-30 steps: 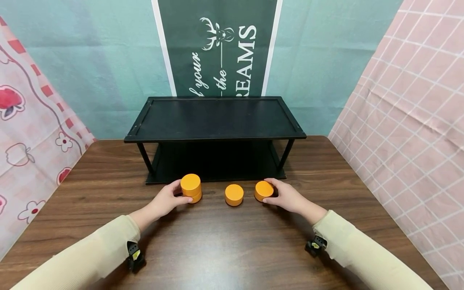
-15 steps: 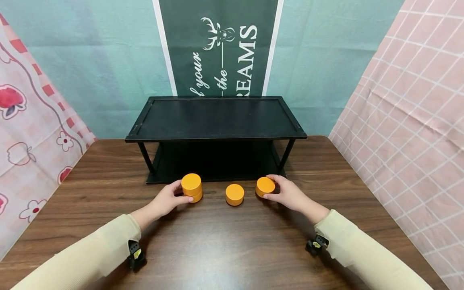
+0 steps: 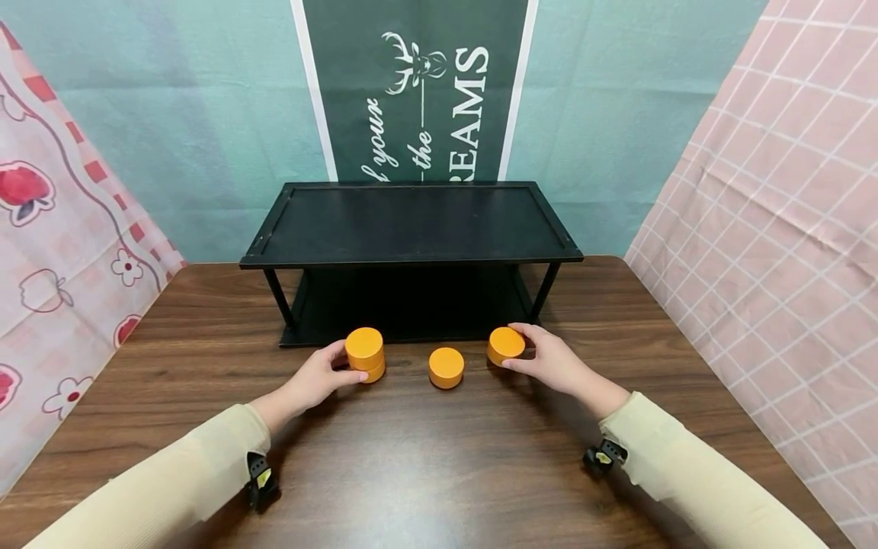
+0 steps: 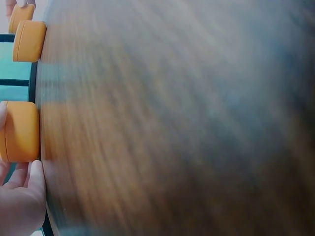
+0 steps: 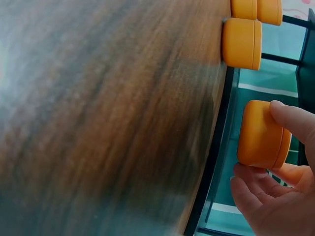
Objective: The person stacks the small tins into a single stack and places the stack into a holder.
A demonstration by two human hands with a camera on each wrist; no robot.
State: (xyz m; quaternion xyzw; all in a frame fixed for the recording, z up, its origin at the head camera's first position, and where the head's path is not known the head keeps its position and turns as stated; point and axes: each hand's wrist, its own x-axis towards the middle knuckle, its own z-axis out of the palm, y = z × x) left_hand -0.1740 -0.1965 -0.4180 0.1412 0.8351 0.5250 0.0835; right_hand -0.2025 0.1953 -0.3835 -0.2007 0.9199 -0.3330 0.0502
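In the head view my left hand (image 3: 312, 383) grips two stacked orange round tins, thumb at the near side. The upper tin (image 3: 363, 345) sits a little off the lower tin (image 3: 375, 371), which stands on the table. A single orange tin (image 3: 446, 367) rests to the right of the stack, touched by neither hand. My right hand (image 3: 557, 364) pinches another orange tin (image 3: 506, 345) between thumb and fingers. The right wrist view shows this held tin (image 5: 262, 133) tilted and raised off the tabletop, its lid seam visible.
A black two-tier rack (image 3: 411, 225) stands just behind the tins, its lower shelf (image 3: 411, 309) near table level. The brown wooden table (image 3: 425, 457) stretches toward me. Patterned cloths hang at the left, back and right.
My right hand has lifted its tin off the table and moved it slightly up and away toward the rack. The left hand and its stack stay put.
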